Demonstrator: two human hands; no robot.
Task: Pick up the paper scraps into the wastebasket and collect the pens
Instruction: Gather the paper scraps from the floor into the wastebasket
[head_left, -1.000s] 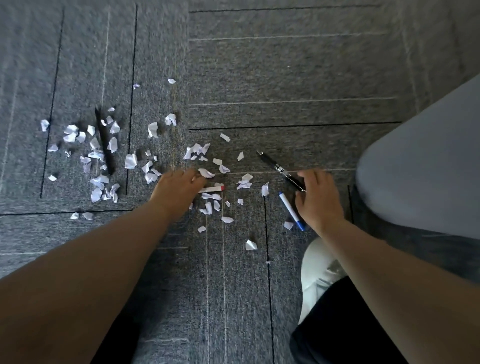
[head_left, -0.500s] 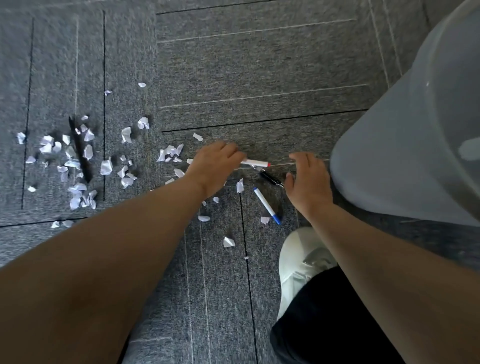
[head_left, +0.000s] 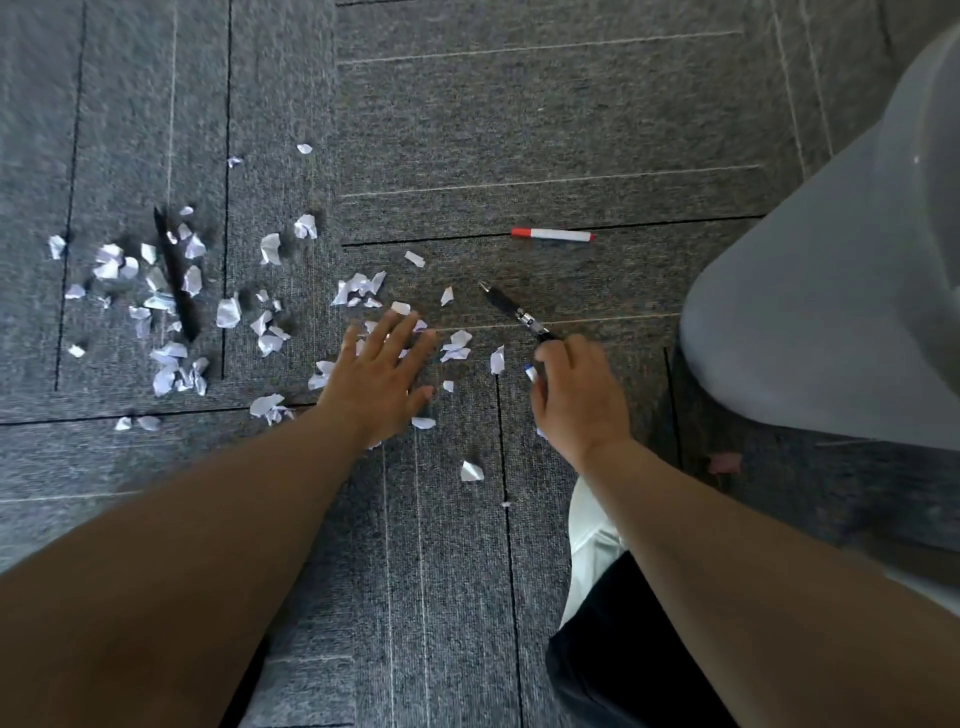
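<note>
Grey carpet tile (head_left: 519, 130) throughout, crossed by dark seams and pale threads; treat as a rough surface, prone to catching thin paper.

Wastebasket (head_left: 831, 291): pale grey, standing on the carpet at the right, just beside the right hand. Leave in place for a short carry.

Left hand (head_left: 382, 379): open, fingers straight and spread, palm down over the middle patch of paper scraps (head_left: 358, 286), holding nothing. Right hand (head_left: 576, 400): fingers curled, blue pen (head_left: 530, 373) tucked under the thumb with only its end showing, fingertips at the rear end of the black pen (head_left: 514, 309). Cannot tell whether pinching that second pen or merely touching it.

White shoe (head_left: 592, 540): planted just behind the right hand. Keep still to avoid treading a nearby scrap into the pile.

Step in hand, as judged: gathering pens with the right hand. Pinch the black pen at its rear end, tip the point up off the carpet, then roll alongside the blue pen and close the fist round both. Avoid dragging sideways through the scraps. Next, reach forward for the red pen (head_left: 552, 235), lying along a seam, well apart from both hands. Do not miss the second dark pen (head_left: 176, 275) at far left, probably a pen though blurred, lying among the thickest scatter and hard to see against the carpet.

For the scraps: bring the left fingers together before raking, to stop small pieces slipping through. Sweep toward the palm into one heap, cup, and carry low to the wastebasket.
</note>
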